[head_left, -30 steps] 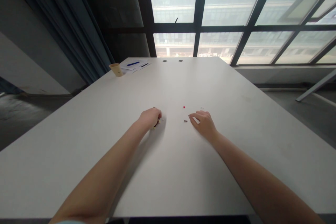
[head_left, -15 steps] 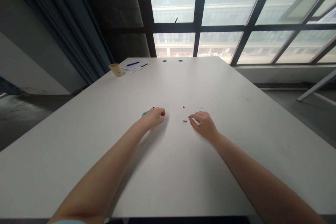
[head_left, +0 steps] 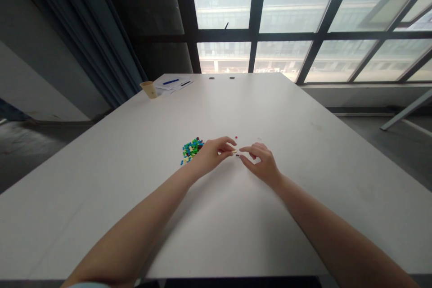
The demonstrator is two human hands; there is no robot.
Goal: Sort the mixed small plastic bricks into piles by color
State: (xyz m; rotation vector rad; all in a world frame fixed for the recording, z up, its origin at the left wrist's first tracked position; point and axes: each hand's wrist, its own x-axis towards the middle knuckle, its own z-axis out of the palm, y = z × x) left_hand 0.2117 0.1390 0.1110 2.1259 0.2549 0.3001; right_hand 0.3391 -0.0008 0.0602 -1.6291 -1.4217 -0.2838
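My left hand (head_left: 219, 148) pinches a small beige building brick (head_left: 234, 151) at its fingertips, over the middle of the table. Just right of it is my right hand (head_left: 261, 159), thumb and index finger apart with nothing visible between them. Beneath the fingertips of both hands lies a small dark brick (head_left: 237, 155); whether the right thumb touches it I cannot tell. Behind the hands sits a tiny red piece (head_left: 236, 137). A heap of green, blue, beige and brown bricks (head_left: 192, 147) lies left of my left hand, which partly hides it.
Beyond my right hand are small clear pieces (head_left: 259, 138). A tan cup (head_left: 149, 90) stands at the table's far left edge, beside papers (head_left: 168, 87) with a blue pen (head_left: 171, 82) on them. The white table (head_left: 216, 229) ends close to my body.
My left hand has moved right from the brick heap, uncovering most of it, and brings the beige brick close to my right hand. The right thumb and index finger have spread wider.
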